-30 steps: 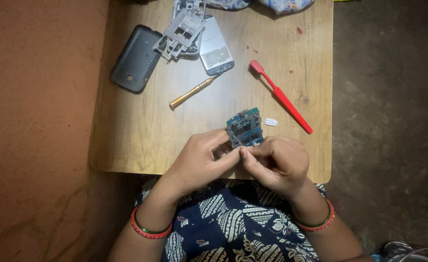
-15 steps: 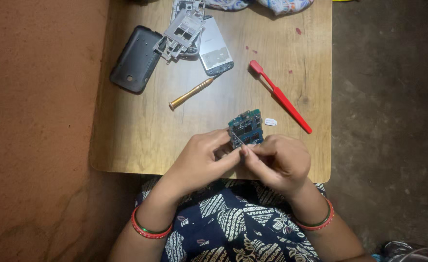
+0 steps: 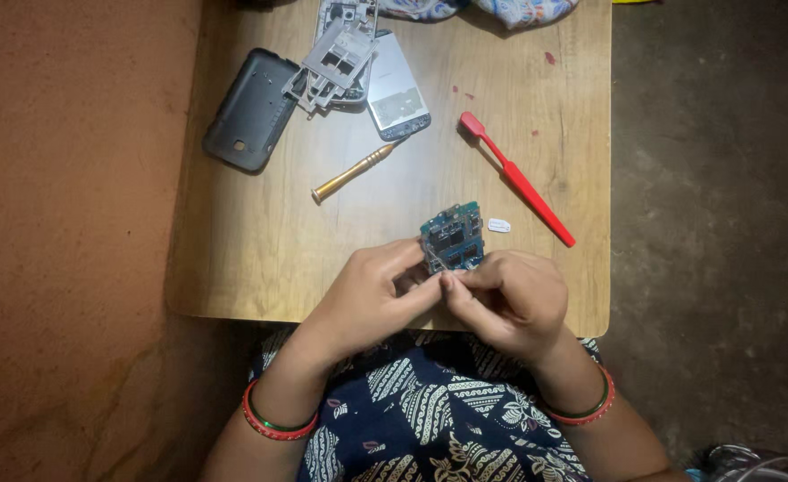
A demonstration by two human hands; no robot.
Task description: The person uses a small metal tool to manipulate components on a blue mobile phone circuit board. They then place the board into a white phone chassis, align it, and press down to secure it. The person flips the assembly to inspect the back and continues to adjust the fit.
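we are working on a small blue circuit board (image 3: 452,236), held upright just above the near edge of the wooden desk (image 3: 260,232). our left hand (image 3: 372,299) pinches its lower left corner, and our right hand (image 3: 510,299) has its fingers (image 3: 452,284) closed on the bottom edge, seemingly picking at a small part there. we judge this a fine strip-down step; the next move calls for a steady pinch and a gentle pull. on the desk lie a dark back cover (image 3: 251,109), a grey inner frame (image 3: 333,61), a silver panel (image 3: 396,87), a brass screwdriver (image 3: 354,171), a red toothbrush (image 3: 517,178) and a tiny white chip (image 3: 498,226). no readable labels show.
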